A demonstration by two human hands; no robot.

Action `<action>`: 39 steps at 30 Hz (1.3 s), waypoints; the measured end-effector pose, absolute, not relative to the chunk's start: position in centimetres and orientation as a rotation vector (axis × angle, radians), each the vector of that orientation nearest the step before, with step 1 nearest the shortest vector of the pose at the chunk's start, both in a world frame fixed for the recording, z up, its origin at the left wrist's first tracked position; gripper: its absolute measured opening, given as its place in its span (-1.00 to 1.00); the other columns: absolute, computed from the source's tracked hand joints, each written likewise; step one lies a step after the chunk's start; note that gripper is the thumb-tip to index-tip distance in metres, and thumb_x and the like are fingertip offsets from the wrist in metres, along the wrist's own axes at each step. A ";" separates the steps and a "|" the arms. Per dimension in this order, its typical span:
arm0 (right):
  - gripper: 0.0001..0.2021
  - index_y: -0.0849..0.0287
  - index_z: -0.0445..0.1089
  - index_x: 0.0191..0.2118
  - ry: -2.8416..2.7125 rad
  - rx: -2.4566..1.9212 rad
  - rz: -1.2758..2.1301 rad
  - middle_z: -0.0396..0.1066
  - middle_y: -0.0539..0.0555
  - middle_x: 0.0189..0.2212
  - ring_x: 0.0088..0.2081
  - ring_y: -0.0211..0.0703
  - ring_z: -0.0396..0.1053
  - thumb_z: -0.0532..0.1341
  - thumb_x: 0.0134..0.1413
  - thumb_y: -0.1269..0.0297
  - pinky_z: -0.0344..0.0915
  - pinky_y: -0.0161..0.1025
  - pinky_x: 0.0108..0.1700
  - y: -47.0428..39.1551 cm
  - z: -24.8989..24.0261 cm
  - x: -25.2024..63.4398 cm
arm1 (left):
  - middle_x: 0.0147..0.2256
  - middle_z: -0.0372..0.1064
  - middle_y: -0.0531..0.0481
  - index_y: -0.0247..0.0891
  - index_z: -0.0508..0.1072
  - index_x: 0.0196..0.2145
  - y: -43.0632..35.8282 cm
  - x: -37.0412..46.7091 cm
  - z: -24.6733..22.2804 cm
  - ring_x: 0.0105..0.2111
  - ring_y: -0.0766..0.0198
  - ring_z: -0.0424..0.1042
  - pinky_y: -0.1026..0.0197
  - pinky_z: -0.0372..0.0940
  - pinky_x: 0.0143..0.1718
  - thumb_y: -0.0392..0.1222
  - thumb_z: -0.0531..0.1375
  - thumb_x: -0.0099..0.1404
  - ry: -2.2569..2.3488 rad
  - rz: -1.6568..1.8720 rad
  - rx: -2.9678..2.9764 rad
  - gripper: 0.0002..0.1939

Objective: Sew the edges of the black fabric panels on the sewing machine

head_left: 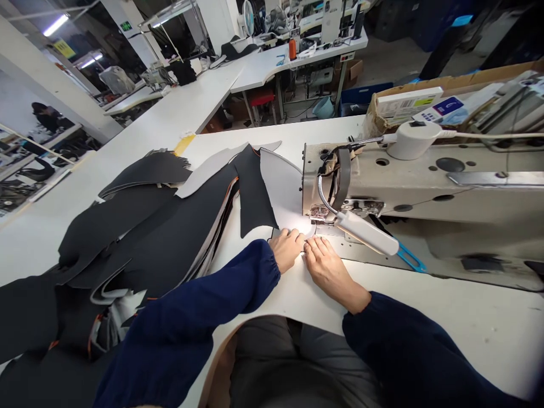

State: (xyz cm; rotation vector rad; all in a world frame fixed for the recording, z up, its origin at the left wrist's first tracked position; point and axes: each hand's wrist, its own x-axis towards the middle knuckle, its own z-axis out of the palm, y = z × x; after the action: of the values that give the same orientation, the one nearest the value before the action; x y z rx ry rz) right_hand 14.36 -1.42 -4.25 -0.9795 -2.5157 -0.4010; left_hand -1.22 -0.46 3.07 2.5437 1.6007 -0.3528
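A sewing machine [312,215] stands at the middle right, its needle area lit by a small lamp [369,233]. A fabric piece [283,184], light grey on one face with a dark panel [255,198] on its left, runs up to the needle area. My left hand [289,248] has its fingers bent and closed on the near edge of this fabric, just left of the presser foot. My right hand [329,269] lies close beside it, fingertips pressed together on the fabric edge in front of the needle. The fingertips partly hide the fabric edge.
Stacks of dark fabric pieces [170,226] with grey backs and orange edges cover the left of the white table [263,294]. A cardboard box [378,110] with packets stands behind the machine. Blue tweezers [411,258] lie under the machine arm. Other workbenches [259,71] stand farther back.
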 end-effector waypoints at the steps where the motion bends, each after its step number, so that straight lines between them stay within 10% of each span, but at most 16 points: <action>1: -0.70 0.59 0.39 -0.08 -2.517 -0.966 -0.382 0.38 0.49 -0.08 0.05 0.15 0.28 0.02 0.15 0.55 0.19 0.11 0.11 -1.4 -4.4 14.5 | -0.07 0.26 -0.19 -0.28 0.24 0.05 -0.4 -1.4 2.9 -0.08 0.09 0.24 0.14 0.31 -0.24 -0.43 0.03 0.26 1.574 -0.334 2.576 -0.60; 14: -0.82 0.26 0.39 -0.17 -2.268 -0.948 -0.184 0.52 0.13 -0.25 -0.11 -0.15 0.42 0.07 0.19 0.50 0.10 0.00 0.20 -2.0 -3.0 16.7 | -0.07 0.31 -0.18 -0.34 0.38 -0.08 -0.2 -0.7 0.5 -0.07 0.11 0.22 0.10 0.15 -0.17 -0.38 -0.20 0.42 1.444 -0.279 2.693 -0.62; 39: -0.85 0.23 0.42 -0.19 -2.424 -1.125 -0.465 0.47 0.11 -0.05 -0.05 0.02 0.30 0.10 0.21 0.41 0.00 0.05 0.15 0.7 -3.3 15.8 | -0.16 0.32 -0.19 -0.32 0.52 -0.20 4.3 0.9 -1.4 -0.09 0.06 0.24 0.11 0.22 -0.21 -0.30 -0.01 0.38 1.587 0.086 2.695 -0.71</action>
State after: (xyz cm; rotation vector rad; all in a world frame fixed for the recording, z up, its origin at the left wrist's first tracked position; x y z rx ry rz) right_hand 15.84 0.75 -3.27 -1.1246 -2.4243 -0.4652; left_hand 0.87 4.33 -1.38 2.6945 1.5868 0.0860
